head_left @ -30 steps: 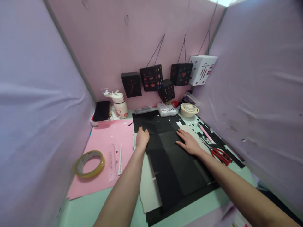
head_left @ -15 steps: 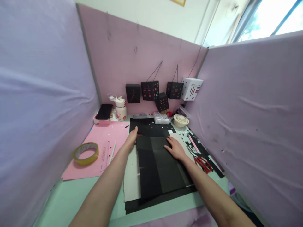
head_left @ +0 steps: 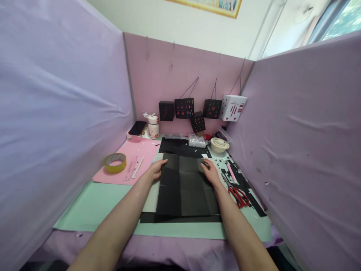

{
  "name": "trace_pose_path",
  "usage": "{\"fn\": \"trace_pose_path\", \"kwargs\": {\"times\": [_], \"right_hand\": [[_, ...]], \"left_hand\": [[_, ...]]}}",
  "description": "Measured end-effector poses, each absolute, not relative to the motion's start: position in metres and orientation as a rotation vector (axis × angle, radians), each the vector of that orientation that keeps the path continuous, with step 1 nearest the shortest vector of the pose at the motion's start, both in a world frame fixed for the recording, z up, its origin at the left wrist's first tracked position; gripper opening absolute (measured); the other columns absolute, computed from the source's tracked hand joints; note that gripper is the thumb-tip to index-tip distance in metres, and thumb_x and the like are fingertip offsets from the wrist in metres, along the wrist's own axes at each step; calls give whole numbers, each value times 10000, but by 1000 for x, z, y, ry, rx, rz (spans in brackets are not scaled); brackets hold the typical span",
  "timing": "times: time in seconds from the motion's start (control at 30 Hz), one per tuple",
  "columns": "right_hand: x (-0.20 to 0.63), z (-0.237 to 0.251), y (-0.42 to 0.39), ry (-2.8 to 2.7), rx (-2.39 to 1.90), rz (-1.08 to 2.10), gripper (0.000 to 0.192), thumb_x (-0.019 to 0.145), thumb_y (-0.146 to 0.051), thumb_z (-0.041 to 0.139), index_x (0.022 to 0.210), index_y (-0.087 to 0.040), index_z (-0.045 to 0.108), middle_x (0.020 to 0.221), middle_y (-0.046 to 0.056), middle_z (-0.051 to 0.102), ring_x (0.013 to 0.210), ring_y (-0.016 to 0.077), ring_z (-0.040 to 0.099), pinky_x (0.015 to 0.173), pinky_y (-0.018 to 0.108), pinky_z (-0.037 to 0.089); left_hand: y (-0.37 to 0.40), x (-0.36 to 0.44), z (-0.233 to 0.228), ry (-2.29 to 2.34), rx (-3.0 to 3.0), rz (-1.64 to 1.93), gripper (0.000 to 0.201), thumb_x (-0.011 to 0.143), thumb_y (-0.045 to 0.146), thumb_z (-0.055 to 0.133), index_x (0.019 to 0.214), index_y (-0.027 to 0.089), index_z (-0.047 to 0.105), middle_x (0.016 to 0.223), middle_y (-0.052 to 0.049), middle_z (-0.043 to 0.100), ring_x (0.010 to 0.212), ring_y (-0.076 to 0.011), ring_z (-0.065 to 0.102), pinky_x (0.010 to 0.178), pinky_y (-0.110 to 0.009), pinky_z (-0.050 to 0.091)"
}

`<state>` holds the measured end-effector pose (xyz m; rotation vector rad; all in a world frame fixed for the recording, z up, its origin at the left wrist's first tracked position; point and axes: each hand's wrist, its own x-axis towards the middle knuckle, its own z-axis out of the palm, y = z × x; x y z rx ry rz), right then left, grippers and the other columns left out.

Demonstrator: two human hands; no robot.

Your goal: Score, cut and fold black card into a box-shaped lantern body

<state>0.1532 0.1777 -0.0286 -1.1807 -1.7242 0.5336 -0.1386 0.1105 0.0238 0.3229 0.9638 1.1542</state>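
Observation:
A creased sheet of black paper (head_left: 186,184) lies in front of me, with fold lines running along its length. My left hand (head_left: 157,169) is closed on its left edge near the far corner, thumb towards the paper. At the far right corner, my right hand (head_left: 211,173) has its fingers curled round the right edge; some fingertips are hidden. Under the sheet, a pale board (head_left: 150,201) shows at the left and more black paper (head_left: 180,219) along the near side.
Yellow tape (head_left: 115,168), a ruler (head_left: 130,168) and a white pen (head_left: 138,168) lie on pink paper (head_left: 149,148) at left. Red-handled scissors (head_left: 238,196), a pink cutter (head_left: 231,171) and black scraps are at right. Decorated boxes (head_left: 184,108) hang against the back panel.
My right hand has gone from lying spread on the black paper to curling round its right edge. The left hand stays at the left edge. The camera view has shifted.

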Motion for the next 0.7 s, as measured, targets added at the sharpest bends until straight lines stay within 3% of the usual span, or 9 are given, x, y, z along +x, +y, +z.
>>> {"fn": "trace_pose_path", "kwargs": {"times": [0.2, 0.3, 0.47, 0.57, 0.7], "right_hand": [[166, -6, 174, -1365, -1050, 641, 409, 824, -522, 537, 1000, -175, 662, 1020, 113, 697, 916, 227, 670, 791, 398, 550], [176, 14, 149, -1220, -1002, 616, 368, 883, -494, 477, 1021, -183, 618, 1034, 105, 670, 912, 207, 653, 766, 366, 543], [177, 28, 67, -1331, -942, 641, 213, 848, -367, 616, 950, -182, 648, 945, 79, 671, 885, 214, 636, 827, 388, 516], [166, 23, 20, -1830, -857, 498, 218, 851, -272, 621, 1059, -211, 630, 1081, 102, 648, 1027, 245, 601, 913, 436, 490], [154, 7, -4, -2278, -814, 289, 481, 824, -232, 647, 1290, -232, 528, 1312, 130, 559, 1223, 294, 503, 1031, 528, 422]], "left_hand": [[83, -151, 46, 959, 106, 1325, 219, 929, 187, 494, 1023, 41, 628, 642, -93, 688, 500, -207, 675, 554, -322, 586], [60, -148, 51, 927, 8, 1533, 257, 970, 204, 410, 1087, 87, 606, 631, -54, 679, 484, -174, 657, 557, -291, 578], [6, -101, 39, 729, 0, 1729, 336, 1019, 269, 314, 1142, 147, 601, 904, -87, 729, 766, -180, 715, 715, -305, 587], [-27, -67, 32, 718, -70, 1626, 266, 1001, 219, 374, 1116, 163, 607, 976, -81, 724, 816, -167, 711, 747, -287, 578], [-64, -46, 29, 781, 31, 1311, 186, 930, 150, 490, 1064, 132, 618, 1088, -129, 701, 990, -184, 691, 924, -296, 520]]}}
